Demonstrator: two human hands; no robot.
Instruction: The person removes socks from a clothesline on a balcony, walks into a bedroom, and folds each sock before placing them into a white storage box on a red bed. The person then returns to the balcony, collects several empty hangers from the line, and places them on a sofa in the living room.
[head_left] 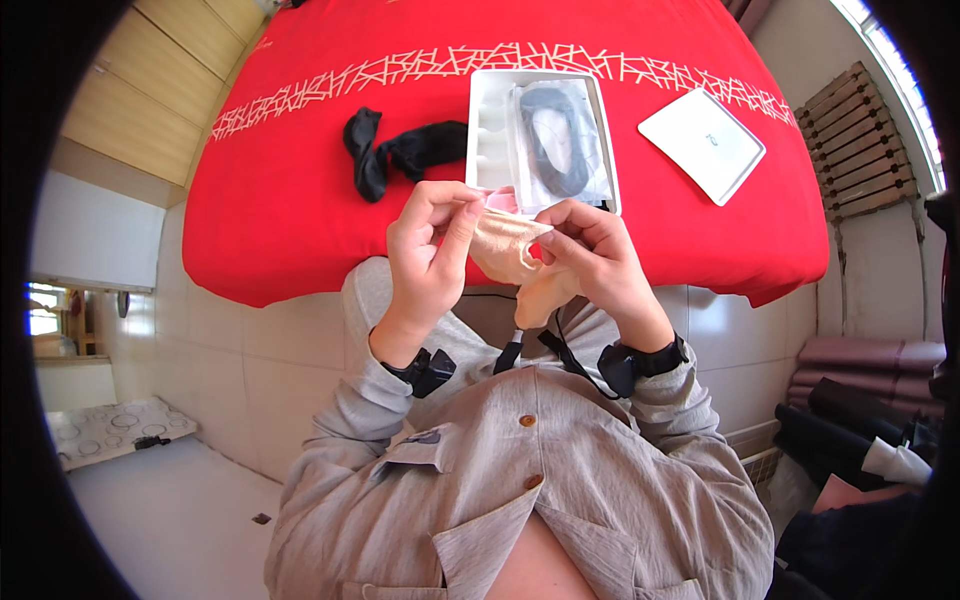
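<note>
Pale floor tiles (pixel 275 400) surround the person, whose left hand (pixel 430 255) and right hand (pixel 600 258) pinch a beige sock (pixel 503 250), fingertips nearly closed, by the near edge of the red bedspread (pixel 290 245); beyond, black socks (pixel 368 165) lie loose, while a clear packet (pixel 556 140), apparently unopened, sits in the white box (pixel 488 130), lid (pixel 700 145) already off.

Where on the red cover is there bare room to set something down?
The red cover is bare left of the black cloth, between the open white box and the white lid, and on the lid's near side. It's crowded around the box: a bagged dark item lies inside, and the left hand and right hand hold beige cloth by its near end.
</note>
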